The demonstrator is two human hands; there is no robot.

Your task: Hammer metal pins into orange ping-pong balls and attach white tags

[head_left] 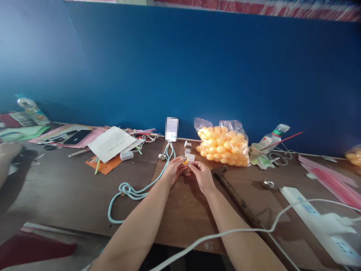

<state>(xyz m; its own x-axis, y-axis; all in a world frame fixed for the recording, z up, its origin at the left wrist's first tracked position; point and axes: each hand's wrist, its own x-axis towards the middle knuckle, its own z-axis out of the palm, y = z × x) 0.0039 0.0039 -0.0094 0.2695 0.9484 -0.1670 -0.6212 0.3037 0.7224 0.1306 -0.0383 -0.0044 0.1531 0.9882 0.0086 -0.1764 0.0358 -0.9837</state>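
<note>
My left hand is closed, with thumb and fingertips pinching a small round yellow and silver piece. My right hand meets it from the other side, its thumb and forefinger pressed together at the piece's lower edge. The fingers partly cover the piece, so its exact kind is unclear. Just behind it shows a small white card. A silver crumpled-looking lump sits left of the hands, and another silver lump lies further right on the brown table.
A clear bag of yellow-orange balls stands behind my right hand. A light-blue cord runs to an upright white-screened device. A dark bar, a power strip and a white cable lie right. At far left is another person's hand.
</note>
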